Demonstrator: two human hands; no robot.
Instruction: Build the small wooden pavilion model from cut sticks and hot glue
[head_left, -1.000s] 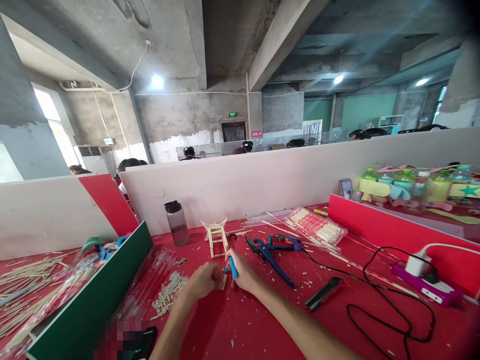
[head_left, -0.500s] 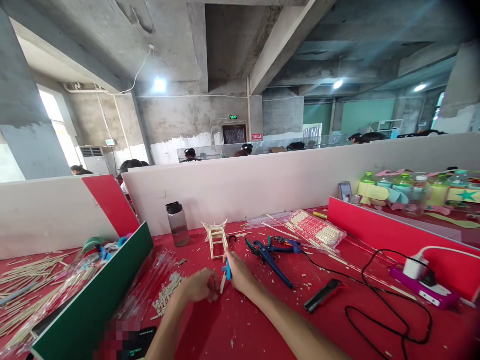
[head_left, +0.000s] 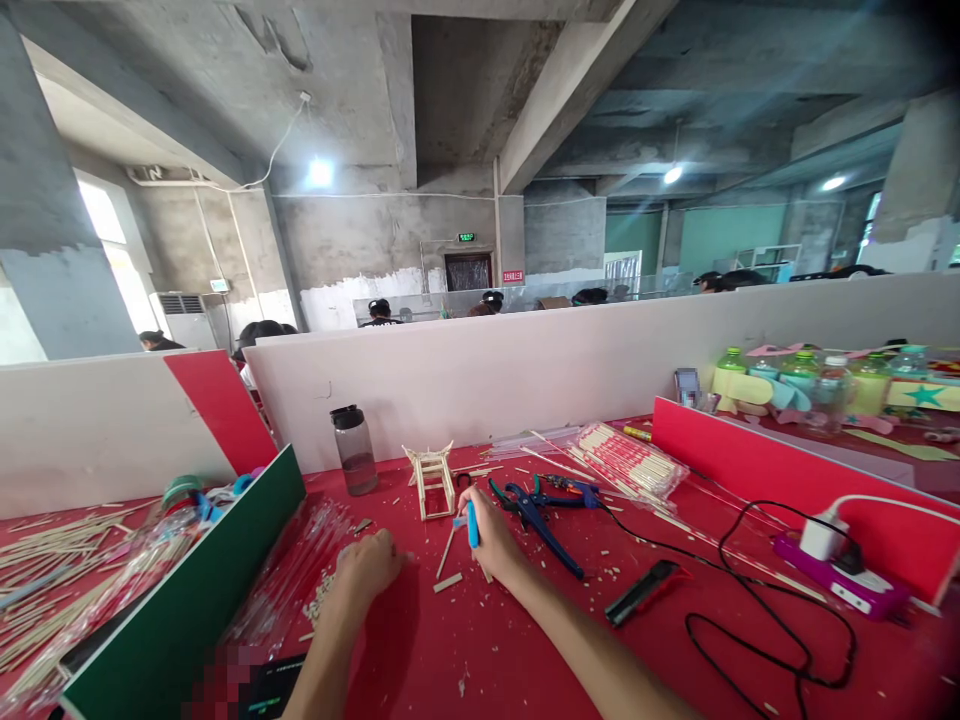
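My right hand (head_left: 486, 535) is closed round a small blue tool (head_left: 472, 524) in the middle of the red table. My left hand (head_left: 373, 562) is to its left, above a pile of short stick pieces (head_left: 321, 597); its fingers are curled, and what they hold, if anything, is too small to make out. Just beyond my hands stands a small frame of pale sticks (head_left: 433, 484). A thin stick (head_left: 445, 553) and a short flat piece (head_left: 448, 583) lie on the table between my hands.
A dark-lidded bottle (head_left: 355, 452) stands left of the frame. Blue-handled pliers (head_left: 544, 530), a black cutter (head_left: 645, 592), bundled sticks (head_left: 630, 460) and a black cable (head_left: 694, 545) lie rightward. Green (head_left: 195, 590) and red (head_left: 795, 490) dividers flank the workspace.
My left hand has moved left and slightly up, away from the sticks. My right hand has shifted slightly right with the blue tool. The short flat piece is now visible on the table.
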